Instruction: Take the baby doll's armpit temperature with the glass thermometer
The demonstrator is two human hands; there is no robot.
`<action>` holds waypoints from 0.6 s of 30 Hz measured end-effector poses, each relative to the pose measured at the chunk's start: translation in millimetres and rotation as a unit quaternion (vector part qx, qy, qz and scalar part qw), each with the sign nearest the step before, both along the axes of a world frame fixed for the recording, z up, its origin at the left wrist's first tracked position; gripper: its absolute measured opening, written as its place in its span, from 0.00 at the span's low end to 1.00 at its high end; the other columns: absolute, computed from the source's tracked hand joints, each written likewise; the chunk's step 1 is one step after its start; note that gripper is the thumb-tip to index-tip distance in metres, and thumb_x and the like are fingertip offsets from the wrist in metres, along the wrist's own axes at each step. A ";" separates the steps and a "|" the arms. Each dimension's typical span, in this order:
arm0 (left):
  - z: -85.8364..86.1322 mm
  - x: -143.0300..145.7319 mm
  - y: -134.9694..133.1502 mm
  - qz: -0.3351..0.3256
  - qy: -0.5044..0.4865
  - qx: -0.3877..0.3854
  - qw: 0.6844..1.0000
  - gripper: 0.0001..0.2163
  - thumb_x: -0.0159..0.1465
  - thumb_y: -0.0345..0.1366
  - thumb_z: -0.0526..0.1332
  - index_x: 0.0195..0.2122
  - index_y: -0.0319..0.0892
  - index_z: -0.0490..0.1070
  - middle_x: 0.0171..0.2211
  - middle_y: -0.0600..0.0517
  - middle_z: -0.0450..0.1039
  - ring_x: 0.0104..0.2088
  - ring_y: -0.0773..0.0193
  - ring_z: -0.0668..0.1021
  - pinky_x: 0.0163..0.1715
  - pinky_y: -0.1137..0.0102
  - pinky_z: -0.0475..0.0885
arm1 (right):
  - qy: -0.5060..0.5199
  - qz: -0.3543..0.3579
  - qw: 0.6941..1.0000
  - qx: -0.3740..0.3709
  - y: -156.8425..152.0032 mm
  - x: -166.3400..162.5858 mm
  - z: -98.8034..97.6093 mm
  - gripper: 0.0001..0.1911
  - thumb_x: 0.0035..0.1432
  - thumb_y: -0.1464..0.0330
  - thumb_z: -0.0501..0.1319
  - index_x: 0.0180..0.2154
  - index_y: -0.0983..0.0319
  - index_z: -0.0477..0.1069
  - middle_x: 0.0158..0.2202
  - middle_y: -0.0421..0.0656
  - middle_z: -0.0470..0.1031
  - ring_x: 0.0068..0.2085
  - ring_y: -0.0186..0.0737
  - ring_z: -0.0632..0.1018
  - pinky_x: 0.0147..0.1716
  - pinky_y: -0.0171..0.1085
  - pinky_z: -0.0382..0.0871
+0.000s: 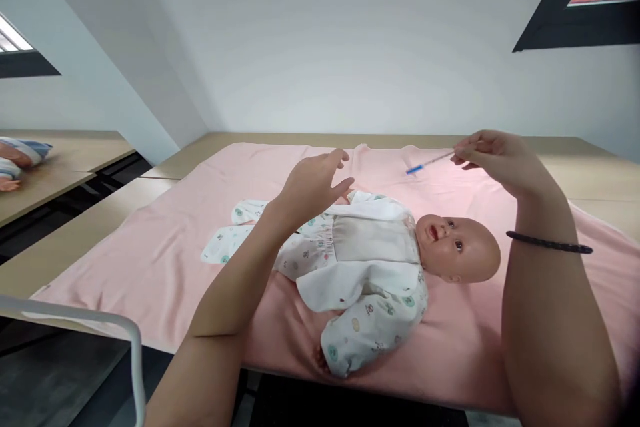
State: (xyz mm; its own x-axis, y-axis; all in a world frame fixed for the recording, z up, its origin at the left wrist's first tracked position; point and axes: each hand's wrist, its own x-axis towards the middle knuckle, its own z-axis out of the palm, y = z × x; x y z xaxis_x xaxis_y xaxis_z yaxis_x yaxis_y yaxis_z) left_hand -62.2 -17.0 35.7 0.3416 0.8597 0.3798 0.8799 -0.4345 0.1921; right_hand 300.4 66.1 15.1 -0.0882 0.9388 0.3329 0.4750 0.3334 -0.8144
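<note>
A baby doll (453,247) in a white patterned romper (370,280) lies on its back on a pink blanket (150,247), head to the right. My right hand (500,160) is raised above and behind the doll's head, fingers pinched on the end of a thin thermometer (429,163) with a blue tip that points left. My left hand (313,183) hovers over the doll's far arm and chest, fingers loosely spread, holding nothing. A black band (549,243) circles my right wrist.
The blanket covers a wooden table (75,233) that stands against a pale wall. Another doll (15,160) lies on a second table at the far left. A white metal rail (120,333) curves at the lower left, near the table's front edge.
</note>
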 end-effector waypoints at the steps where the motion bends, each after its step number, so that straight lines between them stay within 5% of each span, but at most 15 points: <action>1: 1.8 1.2 -2.1 -0.009 -0.042 0.010 0.999 0.17 0.70 0.43 0.58 0.57 0.44 0.66 0.53 0.48 0.77 0.52 0.56 0.78 0.46 0.63 0.72 | 0.043 0.017 0.999 0.024 -10.1 -10.7 9.4 0.07 0.59 0.66 0.68 0.39 0.61 0.75 0.37 0.49 0.78 0.41 0.44 0.79 0.41 0.43 0.74; 6: 8.7 4.2 -9.8 -0.025 -0.153 0.069 0.985 0.20 0.70 0.43 0.59 0.62 0.45 0.65 0.54 0.49 0.77 0.54 0.59 0.78 0.50 0.64 0.73 | 0.078 0.130 0.985 0.087 -56.5 -63.9 37.2 0.06 0.61 0.65 0.68 0.41 0.57 0.77 0.37 0.44 0.78 0.42 0.44 0.79 0.43 0.43 0.75; 10: 12.9 1.4 -12.7 -0.035 -0.143 0.084 0.986 0.12 0.71 0.37 0.56 0.52 0.44 0.73 0.48 0.52 0.80 0.50 0.63 0.80 0.48 0.67 0.73 | 0.069 0.151 0.982 0.092 -71.7 -85.1 42.1 0.06 0.60 0.64 0.69 0.39 0.57 0.76 0.36 0.43 0.79 0.40 0.43 0.80 0.42 0.42 0.76; 14: 4.3 -4.2 -5.1 -0.048 0.026 -0.050 0.997 0.13 0.65 0.38 0.63 0.50 0.45 0.74 0.49 0.52 0.80 0.49 0.56 0.79 0.47 0.63 0.71 | -0.067 0.104 0.992 0.017 -74.6 -89.7 41.4 0.06 0.59 0.64 0.69 0.38 0.58 0.77 0.36 0.43 0.80 0.41 0.45 0.81 0.39 0.41 0.75; 18: -16.6 -2.0 15.9 -0.097 0.123 -0.196 0.968 0.14 0.64 0.43 0.63 0.49 0.46 0.75 0.51 0.51 0.78 0.51 0.54 0.77 0.42 0.65 0.68 | -0.196 0.095 0.975 -0.050 -78.8 -89.0 42.1 0.02 0.60 0.68 0.65 0.36 0.60 0.76 0.37 0.44 0.81 0.39 0.44 0.82 0.32 0.37 0.73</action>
